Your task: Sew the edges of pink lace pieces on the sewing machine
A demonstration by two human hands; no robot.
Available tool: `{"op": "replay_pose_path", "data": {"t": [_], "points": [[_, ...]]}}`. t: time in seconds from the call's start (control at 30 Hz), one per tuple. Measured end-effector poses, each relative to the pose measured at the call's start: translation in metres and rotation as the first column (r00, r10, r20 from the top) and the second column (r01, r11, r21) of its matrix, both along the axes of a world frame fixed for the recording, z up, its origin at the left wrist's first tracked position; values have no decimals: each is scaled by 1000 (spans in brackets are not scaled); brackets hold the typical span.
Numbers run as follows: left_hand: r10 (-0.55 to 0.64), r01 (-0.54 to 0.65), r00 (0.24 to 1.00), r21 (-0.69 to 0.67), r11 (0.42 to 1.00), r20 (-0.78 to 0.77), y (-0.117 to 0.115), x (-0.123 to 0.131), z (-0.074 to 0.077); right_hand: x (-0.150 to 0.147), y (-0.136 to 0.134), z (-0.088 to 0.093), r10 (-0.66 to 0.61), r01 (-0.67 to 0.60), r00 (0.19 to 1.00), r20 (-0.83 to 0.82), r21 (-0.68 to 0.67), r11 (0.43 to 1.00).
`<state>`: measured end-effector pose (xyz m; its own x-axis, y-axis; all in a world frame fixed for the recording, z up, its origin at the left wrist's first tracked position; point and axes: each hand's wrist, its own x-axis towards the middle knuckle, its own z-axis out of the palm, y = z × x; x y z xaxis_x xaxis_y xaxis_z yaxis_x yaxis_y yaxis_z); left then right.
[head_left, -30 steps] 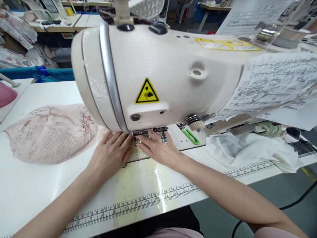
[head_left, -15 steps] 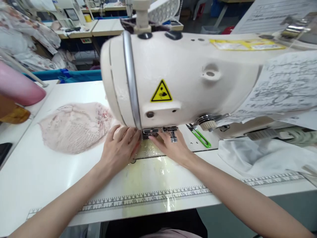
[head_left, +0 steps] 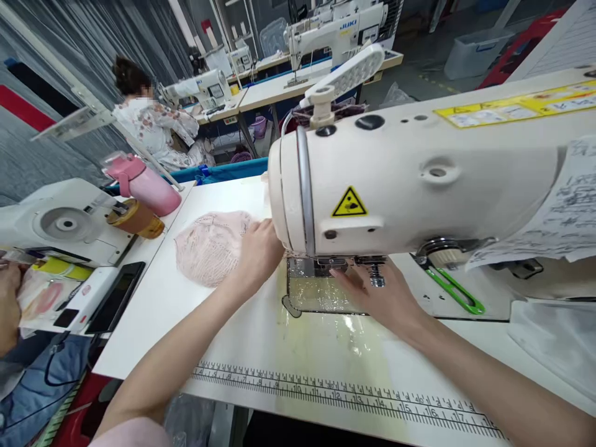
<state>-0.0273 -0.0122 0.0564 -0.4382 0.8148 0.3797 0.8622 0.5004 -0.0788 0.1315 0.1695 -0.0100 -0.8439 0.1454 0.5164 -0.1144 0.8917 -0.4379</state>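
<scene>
The head of a white sewing machine (head_left: pixel 391 180) stands in front of me, above a shiny metal plate (head_left: pixel 321 297). My left hand (head_left: pixel 261 251) is closed at the left side of the head; its fingertips are hidden, so what they grip cannot be made out. A pale pink patterned fabric (head_left: pixel 209 248) lies bunched on the table just left of that hand. My right hand (head_left: pixel 388 295) reaches under the head from the right, beside the presser foot area. Its thumb is apart from the fingers, which are partly hidden by the metal parts.
Green thread snips (head_left: pixel 454 288) lie right of the plate, near a white cloth (head_left: pixel 559 341). A printed ruler (head_left: pixel 344 394) runs along the front edge. At left are a pink bottle (head_left: pixel 149 186), a cup (head_left: pixel 139 220), a phone (head_left: pixel 116 298) and a co-worker's arm (head_left: pixel 8 304).
The view has swung left, bringing co-workers and another machine into sight. My left hand has moved away from the presser foot to the head's left side. My right hand remains near the foot.
</scene>
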Motion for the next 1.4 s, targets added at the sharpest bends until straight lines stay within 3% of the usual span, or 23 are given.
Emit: {"op": "replay_pose_path", "data": {"t": [0.13,0.3,0.47,0.6,0.67,0.73,0.8,0.87,0.93,1.0,1.1,1.17,1.27,1.4], "points": [[280,-279,950,22,960,-137,-50,2,14,2,3,6,73,-74,997,16,31,997],[473,-478,862,19,878,-183,-99,-30,40,-3,-2,11,5,-5,1000,8,17,1000],[573,-578,800,32,816,-178,-114,-61,48,-6,-6,8,-74,75,997,-30,7,997],[603,-600,766,89,795,-225,-108,-51,58,-10,-4,-1,-59,63,996,-64,65,996],[568,-573,777,67,817,-271,-101,-32,66,-12,-3,-5,-61,71,994,-96,106,992],[459,-493,827,-29,869,-324,-92,-5,71,-12,-2,-6,-53,70,991,-119,143,987],[369,-418,861,-74,906,-350,-80,29,69,-11,-2,-3,-31,50,992,-123,156,986],[53,-125,937,-189,974,-345,-67,66,58,-9,-2,1,-13,34,991,-130,163,986],[-193,160,970,-211,964,-147,-56,99,42,-7,-2,3,-12,39,988,-151,171,984],[-311,325,944,-169,930,109,-50,124,25,-6,-1,4,-15,43,987,-162,175,984],[-314,340,910,-55,939,271,-52,138,7,-5,-1,5,8,19,987,-160,171,985],[-258,273,945,-49,961,199,-57,136,-1,-4,-1,7,31,1,985,-171,184,983],[-201,208,978,-145,967,62,-59,124,-11,-2,-1,12,115,-61,968,-223,236,970],[-292,295,955,-212,932,44,-45,108,-21,1,-1,16,280,-183,923,-264,340,922]]}}
